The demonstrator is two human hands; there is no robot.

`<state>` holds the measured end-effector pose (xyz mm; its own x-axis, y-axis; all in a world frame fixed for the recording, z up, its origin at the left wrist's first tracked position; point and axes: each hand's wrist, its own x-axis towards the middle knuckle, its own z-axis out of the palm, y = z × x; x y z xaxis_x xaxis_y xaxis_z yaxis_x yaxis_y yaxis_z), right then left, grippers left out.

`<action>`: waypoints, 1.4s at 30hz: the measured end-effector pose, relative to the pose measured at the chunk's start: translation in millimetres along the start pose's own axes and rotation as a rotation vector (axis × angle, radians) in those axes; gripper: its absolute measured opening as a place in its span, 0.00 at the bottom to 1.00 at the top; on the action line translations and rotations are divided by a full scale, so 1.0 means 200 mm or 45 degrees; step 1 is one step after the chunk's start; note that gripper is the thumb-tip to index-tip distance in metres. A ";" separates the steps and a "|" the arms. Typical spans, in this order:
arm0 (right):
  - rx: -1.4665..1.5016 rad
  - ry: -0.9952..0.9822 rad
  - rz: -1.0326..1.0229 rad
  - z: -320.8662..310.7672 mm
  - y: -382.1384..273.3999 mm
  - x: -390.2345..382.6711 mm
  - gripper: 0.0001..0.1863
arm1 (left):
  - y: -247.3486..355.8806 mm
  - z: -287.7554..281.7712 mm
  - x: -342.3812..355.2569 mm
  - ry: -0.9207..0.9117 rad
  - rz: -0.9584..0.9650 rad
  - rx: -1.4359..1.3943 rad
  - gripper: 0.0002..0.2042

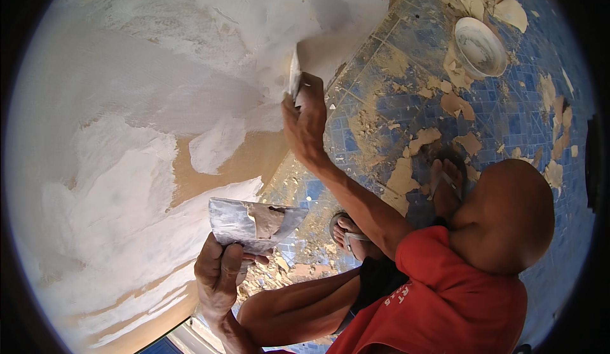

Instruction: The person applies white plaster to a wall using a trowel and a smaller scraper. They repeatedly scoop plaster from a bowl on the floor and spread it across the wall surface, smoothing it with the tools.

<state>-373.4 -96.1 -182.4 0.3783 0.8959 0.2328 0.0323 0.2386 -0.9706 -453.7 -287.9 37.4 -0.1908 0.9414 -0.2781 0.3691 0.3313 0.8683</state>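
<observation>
My left hand (217,274), closed at the lower middle, holds a wide putty knife (232,220) by its near edge, thumb on top. A smear of beige-grey putty (265,220) lies on its flat metal face. Farther up, my right hand (306,122) is wrapped round a second putty knife (295,68), seen nearly edge-on. Its blade stands against the wall (127,182), near where wall and floor meet. Whitish filler covers most of that wall in uneven coats, with a bare brown patch (197,176) between the hands.
A white bowl (481,47) with pale residue stands on the blue tiled floor (508,109) at the upper right. Broken flakes of old coating (460,106) and dust are scattered around it. My sandalled feet (349,234) are close to the wall.
</observation>
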 end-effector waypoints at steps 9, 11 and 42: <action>0.552 -0.167 0.657 -0.30 0.40 -0.30 0.04 | -0.05 -0.02 0.01 0.037 -0.032 -0.004 0.18; 0.554 0.025 0.784 -0.37 0.60 -0.20 0.05 | -0.05 -0.02 0.00 0.027 -0.029 0.032 0.17; 0.581 0.104 1.043 -0.21 0.70 0.29 0.05 | 0.00 0.01 0.07 -0.207 -0.141 -0.012 0.10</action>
<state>-309.1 -26.6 -307.4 0.1871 0.8249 -0.5334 -0.6316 -0.3149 -0.7085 -455.5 -274.1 32.1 -0.0798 0.8974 -0.4340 0.3457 0.4333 0.8323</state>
